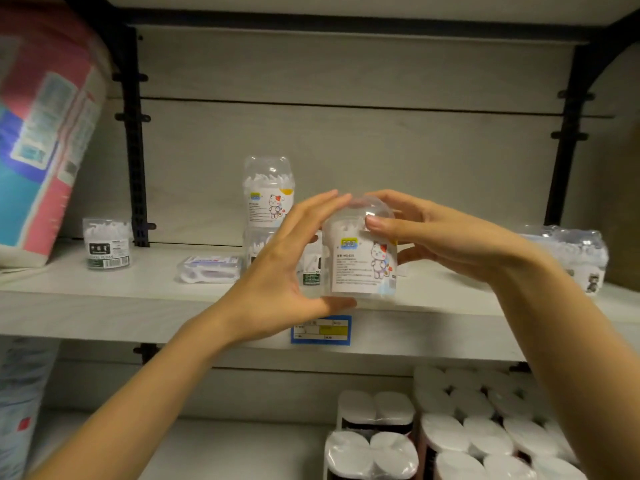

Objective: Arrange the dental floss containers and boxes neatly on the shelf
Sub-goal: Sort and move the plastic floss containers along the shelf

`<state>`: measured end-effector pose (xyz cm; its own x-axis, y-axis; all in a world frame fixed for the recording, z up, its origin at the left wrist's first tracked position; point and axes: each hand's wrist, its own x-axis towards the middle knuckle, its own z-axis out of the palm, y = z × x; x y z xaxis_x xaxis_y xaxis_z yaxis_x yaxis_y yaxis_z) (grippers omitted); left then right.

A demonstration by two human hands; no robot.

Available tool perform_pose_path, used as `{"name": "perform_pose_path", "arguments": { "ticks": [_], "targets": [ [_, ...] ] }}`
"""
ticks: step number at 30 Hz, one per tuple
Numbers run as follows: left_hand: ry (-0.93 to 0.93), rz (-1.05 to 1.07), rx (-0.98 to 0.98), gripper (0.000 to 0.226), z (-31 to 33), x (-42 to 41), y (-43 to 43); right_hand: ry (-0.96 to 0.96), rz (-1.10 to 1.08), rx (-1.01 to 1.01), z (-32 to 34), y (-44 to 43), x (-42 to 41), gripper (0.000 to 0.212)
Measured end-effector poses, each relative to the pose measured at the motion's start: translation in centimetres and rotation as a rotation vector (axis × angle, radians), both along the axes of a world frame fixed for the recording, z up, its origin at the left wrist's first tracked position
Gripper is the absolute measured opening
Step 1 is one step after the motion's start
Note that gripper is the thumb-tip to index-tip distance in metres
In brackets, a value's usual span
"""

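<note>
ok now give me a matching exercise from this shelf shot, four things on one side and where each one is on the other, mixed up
Things:
1. held cat-label container
2. dark-label container
3. flat floss box
4. blue price tag

Places:
a. on the front edge of the shelf
b. lying flat on the shelf, left of the hands
c. gripped between the left hand and the right hand
d. standing upright near the black bracket

Pairs: 1-c, 2-d, 3-b, 4-a

left hand [277, 271] hides most of the lower floss container [257, 244].
</note>
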<state>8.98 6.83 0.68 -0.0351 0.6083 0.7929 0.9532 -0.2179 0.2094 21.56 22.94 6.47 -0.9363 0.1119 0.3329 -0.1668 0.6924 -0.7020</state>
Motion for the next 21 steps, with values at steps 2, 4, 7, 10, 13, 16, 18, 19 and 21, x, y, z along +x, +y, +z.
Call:
{"name": "perform_pose_path", "arguments": {
  "ticks": [2,4,7,10,13,16,18,19,21],
  "targets": [
    [0.018,-0.013,-0.002,0.093,0.1,0.4,0.4,0.027,-0.021,0.007,-0.1,-0.1,0.5,0.059],
    [0.016,-0.058,-0.035,0.095,0.3,0.8,0.8,0.058,-0.055,0.018,-0.1,0.1,1.3,0.065],
    [-0.157,-0.196,-0.143,0.085,0.7,2.2,1.6,0.079,-0.119,0.029,-0.5,0.8,3.1,0.079],
    [-0.293,-0.301,-0.105,0.052,1.2,3.8,4.0,0.100,-0.142,0.005,-0.8,2.1,5.5,0.081],
    [-0.361,-0.317,-0.051,0.037,1.7,5.4,7.2,0.102,-0.170,0.010,-1.1,4.2,8.0,0.076],
    [-0.375,-0.327,-0.064,0.041,1.6,7.4,10.4,0.075,-0.195,0.045,-1.2,7.2,10.6,0.072],
    [-0.377,-0.337,-0.064,0.042,1.4,9.2,12.7,0.067,-0.209,0.083,-1.1,9.4,12.5,0.070],
    [-0.373,-0.334,-0.057,0.042,1.4,10.3,14.0,0.070,-0.212,0.096,-1.0,10.6,13.4,0.070],
    [-0.372,-0.318,-0.039,0.042,1.5,12.4,16.5,0.081,-0.227,0.122,-0.6,12.8,15.3,0.073]
  ]
}}
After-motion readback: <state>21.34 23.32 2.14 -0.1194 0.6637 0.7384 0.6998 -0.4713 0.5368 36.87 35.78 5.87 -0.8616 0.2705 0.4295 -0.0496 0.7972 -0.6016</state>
